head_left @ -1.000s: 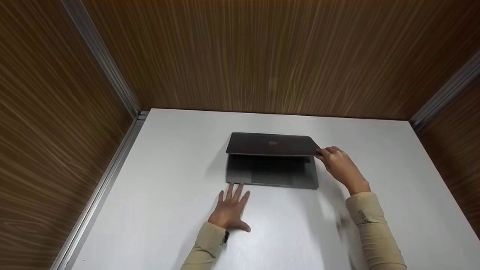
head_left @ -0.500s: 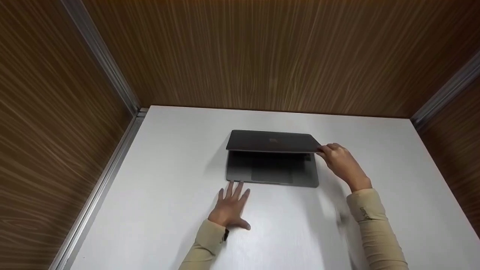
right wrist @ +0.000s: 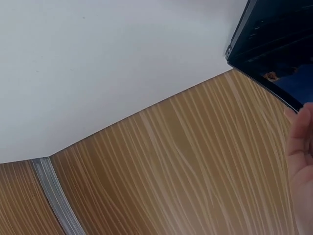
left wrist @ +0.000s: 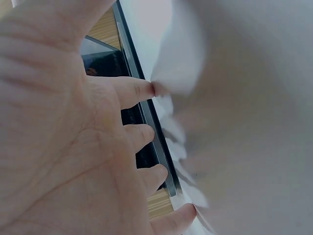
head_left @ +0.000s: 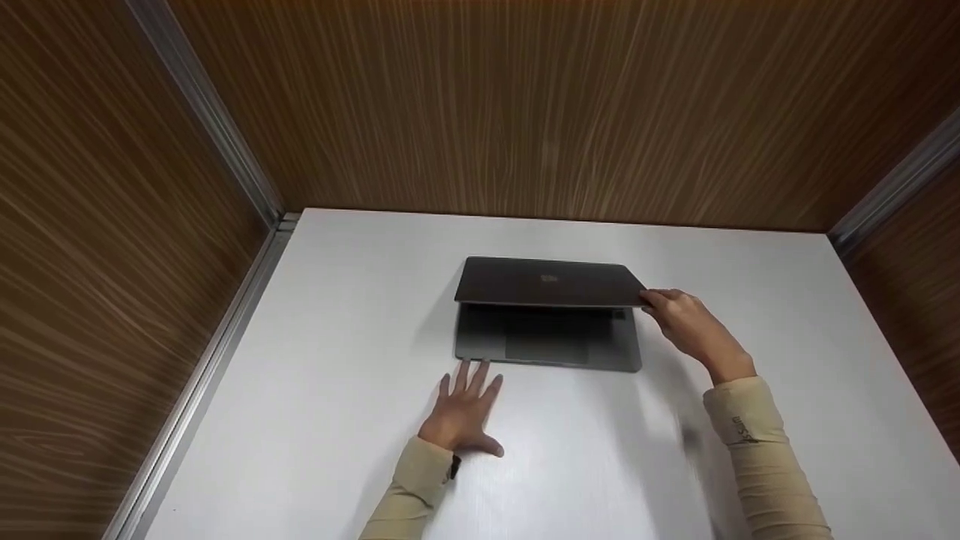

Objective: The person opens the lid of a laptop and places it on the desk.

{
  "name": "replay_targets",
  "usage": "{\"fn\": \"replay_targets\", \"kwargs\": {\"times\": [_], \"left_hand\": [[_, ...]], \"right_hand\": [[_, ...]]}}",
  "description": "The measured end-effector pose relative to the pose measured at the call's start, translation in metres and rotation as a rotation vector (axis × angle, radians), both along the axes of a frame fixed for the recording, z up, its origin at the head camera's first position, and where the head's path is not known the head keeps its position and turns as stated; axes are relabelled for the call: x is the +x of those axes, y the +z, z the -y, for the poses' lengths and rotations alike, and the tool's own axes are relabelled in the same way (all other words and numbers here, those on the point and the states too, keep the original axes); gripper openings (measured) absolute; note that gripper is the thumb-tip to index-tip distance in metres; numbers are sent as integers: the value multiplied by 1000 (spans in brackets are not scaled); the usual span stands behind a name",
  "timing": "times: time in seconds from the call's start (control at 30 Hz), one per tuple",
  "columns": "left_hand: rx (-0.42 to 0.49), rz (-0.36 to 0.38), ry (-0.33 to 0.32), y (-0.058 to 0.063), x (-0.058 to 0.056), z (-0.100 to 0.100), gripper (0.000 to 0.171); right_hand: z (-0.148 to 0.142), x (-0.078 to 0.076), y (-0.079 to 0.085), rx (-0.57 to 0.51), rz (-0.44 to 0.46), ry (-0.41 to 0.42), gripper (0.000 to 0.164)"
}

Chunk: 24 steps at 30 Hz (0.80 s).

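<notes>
A dark grey laptop (head_left: 551, 281) lies on the white table with its lid tilted partway up over the base. At the lid's front right corner my right hand (head_left: 690, 324) pinches the edge between thumb and fingers. In the right wrist view, part of the right hand (right wrist: 303, 161) shows at the lid's edge, beside the lit screen (right wrist: 288, 58). My left hand (head_left: 460, 415) rests palm down with spread fingers, the fingertips at the front edge of the laptop base (head_left: 547, 350). Most of the keyboard is hidden under the lid.
The white table (head_left: 337, 322) has a brown wood-grain panel (head_left: 480, 112) behind it and more panels at both sides. Metal strips (head_left: 217, 127) run along the panel corners. The laptop casts a shadow to its left.
The view has shifted slightly. The lid stays at about the same tilt, with the right hand holding its corner and the left hand resting in the same place.
</notes>
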State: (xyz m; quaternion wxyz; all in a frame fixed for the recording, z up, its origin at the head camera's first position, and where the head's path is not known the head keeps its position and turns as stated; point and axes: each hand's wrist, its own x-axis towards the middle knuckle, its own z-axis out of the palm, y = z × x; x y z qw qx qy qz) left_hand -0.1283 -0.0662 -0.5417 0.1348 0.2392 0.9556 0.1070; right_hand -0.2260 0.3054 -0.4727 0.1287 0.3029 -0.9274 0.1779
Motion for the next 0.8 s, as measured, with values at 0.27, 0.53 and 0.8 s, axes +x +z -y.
{"fn": "replay_targets", "kwargs": {"times": [0.27, 0.53, 0.8], "left_hand": [[-22, -13, -7, -1, 1, -1, 112], [-8, 2, -1, -1, -1, -1, 113], [-27, 13, 7, 1, -1, -3, 111]], "right_hand": [[-7, 4, -3, -46, -7, 14, 24], [-7, 0, 3, -31, 34, 36, 24], [-10, 4, 13, 5, 228, -3, 29]]}}
